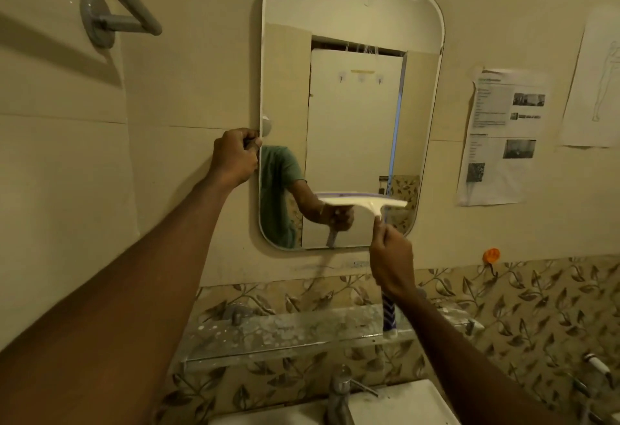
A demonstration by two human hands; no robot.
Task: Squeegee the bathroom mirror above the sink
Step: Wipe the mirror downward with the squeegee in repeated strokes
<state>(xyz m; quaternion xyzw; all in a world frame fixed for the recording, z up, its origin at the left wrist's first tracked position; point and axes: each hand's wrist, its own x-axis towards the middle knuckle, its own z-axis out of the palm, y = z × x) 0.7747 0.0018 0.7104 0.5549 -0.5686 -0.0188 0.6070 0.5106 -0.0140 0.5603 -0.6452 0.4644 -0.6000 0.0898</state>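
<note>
A tall mirror [352, 15] with rounded corners hangs on the beige tiled wall above the sink [402, 404]. A white squeegee [365, 204] lies with its blade level against the lower right part of the glass. My right hand [392, 260] grips its handle, whose blue and white end [389, 315] sticks out below the hand. My left hand [235, 156] grips the mirror's left edge at mid height, fingers curled round the rim next to a small white clip [266, 126]. The mirror reflects my arm, a green sleeve and a white door.
A glass shelf [285, 334] spotted with white marks runs under the mirror. A chrome tap [340, 394] stands at the sink. A grey towel rail [114, 5] is at upper left. Printed sheets [500, 136] hang to the right, an orange hook [491, 257] below them.
</note>
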